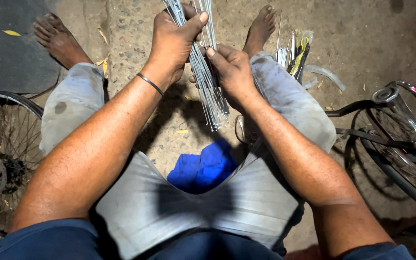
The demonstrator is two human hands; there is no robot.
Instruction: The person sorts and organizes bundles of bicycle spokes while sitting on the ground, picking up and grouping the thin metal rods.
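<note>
At top centre of the frame, the left hand (172, 45) grips a bundle of thin metal spokes (207, 77), fingers wrapped round it. The right hand (232, 72), just beside it, pinches spokes in the same bundle with its fingertips. A blue cloth (203, 166) lies below, between the knees. A spoked wheel (1, 159) sits at left, a bicycle rim (405, 139) at right.

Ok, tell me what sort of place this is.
Probably a roadside or backyard bicycle repair spot. The person sits on rough ground, holding a bundle of spokes in the left hand and right hand, with a spoked wheel and bicycle rim alongside.
</note>
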